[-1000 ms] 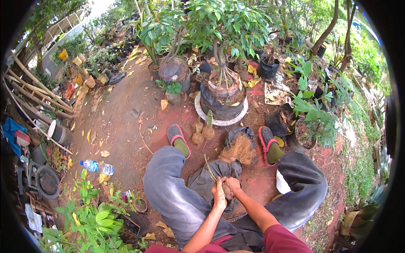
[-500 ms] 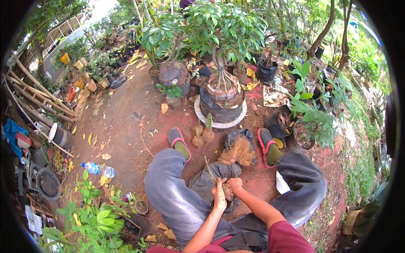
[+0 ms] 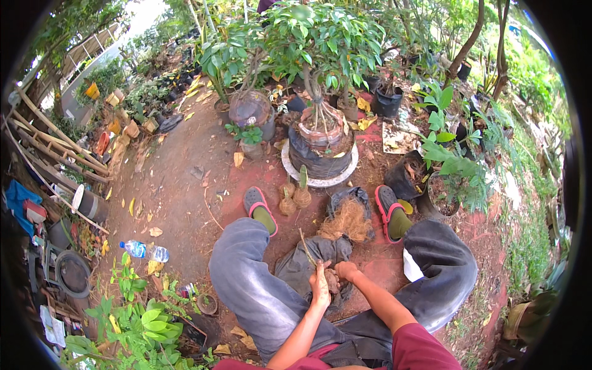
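Observation:
Between my knees, my left hand [image 3: 319,287] cups the left side of a brown soil ball [image 3: 333,282]. A thin, bare plant stem [image 3: 306,245] rises from beside its fingertips, leaning to the left. My right hand [image 3: 347,271] is curled into a fist against the upper right of the ball; whatever its fingers hold is hidden. A dark grey plastic sheet [image 3: 295,266] lies crumpled under and beyond my hands. Just past it, orange-brown coconut fibre [image 3: 345,221] spills out of a black plastic bag [image 3: 356,196].
Small round fibre-wrapped plants [image 3: 302,197] stand ahead of my left foot. Farther off is a large potted tree [image 3: 324,139] on a white-rimmed base. Water bottles [image 3: 143,250] lie at left; a leafy plant [image 3: 154,324] grows near left. Black pots [image 3: 408,174] stand at right.
Both hands stay at the soil ball in nearly the same pose; the right fist has shifted very slightly. The whole view has moved a little.

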